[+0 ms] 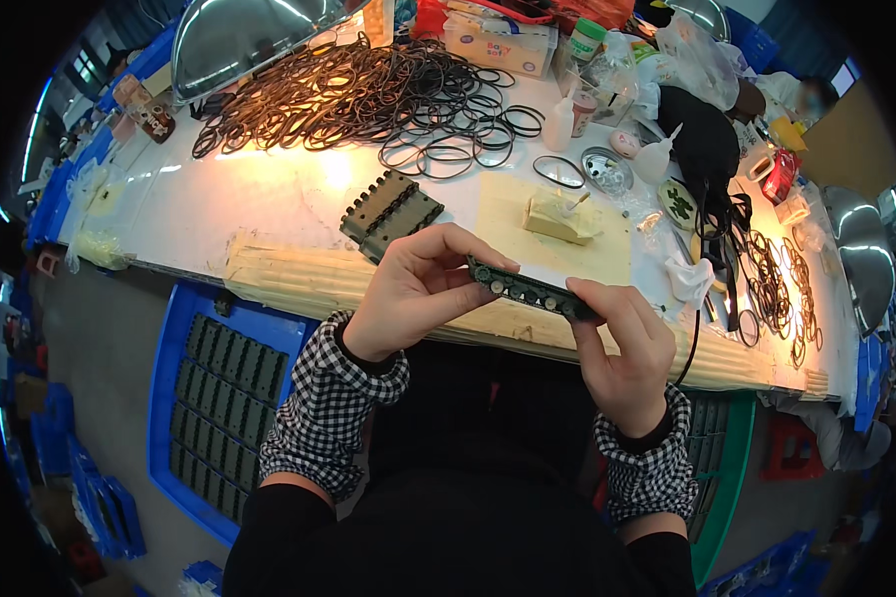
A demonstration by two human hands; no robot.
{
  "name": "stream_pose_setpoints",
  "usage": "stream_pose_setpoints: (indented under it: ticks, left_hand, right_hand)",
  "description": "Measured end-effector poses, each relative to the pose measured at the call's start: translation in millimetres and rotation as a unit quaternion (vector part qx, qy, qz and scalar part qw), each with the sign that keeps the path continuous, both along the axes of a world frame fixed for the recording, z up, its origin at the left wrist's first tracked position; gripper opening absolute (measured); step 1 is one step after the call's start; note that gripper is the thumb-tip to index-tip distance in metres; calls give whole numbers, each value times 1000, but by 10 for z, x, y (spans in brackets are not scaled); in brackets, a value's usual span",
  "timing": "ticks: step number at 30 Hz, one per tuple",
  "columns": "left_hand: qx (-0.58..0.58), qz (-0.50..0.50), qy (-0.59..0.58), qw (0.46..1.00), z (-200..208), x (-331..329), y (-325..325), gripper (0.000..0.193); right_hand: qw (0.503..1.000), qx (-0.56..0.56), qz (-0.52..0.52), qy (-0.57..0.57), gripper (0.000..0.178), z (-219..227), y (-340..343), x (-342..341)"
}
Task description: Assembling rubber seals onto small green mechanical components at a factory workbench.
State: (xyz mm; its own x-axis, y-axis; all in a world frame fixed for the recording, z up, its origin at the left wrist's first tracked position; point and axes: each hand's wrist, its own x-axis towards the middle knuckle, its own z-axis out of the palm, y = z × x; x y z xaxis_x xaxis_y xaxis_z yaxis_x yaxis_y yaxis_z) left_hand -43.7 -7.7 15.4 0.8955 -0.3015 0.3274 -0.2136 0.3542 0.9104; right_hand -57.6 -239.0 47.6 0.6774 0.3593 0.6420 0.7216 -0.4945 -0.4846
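Between my two hands is a dark green toy tank chassis (530,290), a long narrow part with small round wheels along its side. My left hand (423,289) pinches its left end between thumb and fingers. At the other end, my right hand (622,343) grips it the same way. The part is held above the table's front edge. Just beyond my left hand, a stack of similar dark green parts (390,214) lies on the table. A pale yellow block (560,217) with a thin stick standing in it sits behind the held part.
A pile of black rubber bands (358,95) lies under a shiny lamp hood (244,45). White squeeze bottles (558,124) and a small metal dish (607,171) stand at the back right. A blue tray (159,438) of green parts is at lower left, a green tray (737,468) at lower right.
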Motion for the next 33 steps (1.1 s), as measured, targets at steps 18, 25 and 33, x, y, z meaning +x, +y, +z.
stream_pose_setpoints:
  ticks: [18,25,33]
  left_hand:
    - [-405,-114,304,855,-322,6,-366,30]
    - [-370,-142,325,859,-277,105,-392,29]
    - [-369,-187,323,851,-316,212,-421,31]
  right_hand:
    - [992,91,-62,61,20,-41,-129,568]
    - [995,43,-85,6,7,-1,-98,823]
    - [994,-5,-91,62,12,-155,-93,1049]
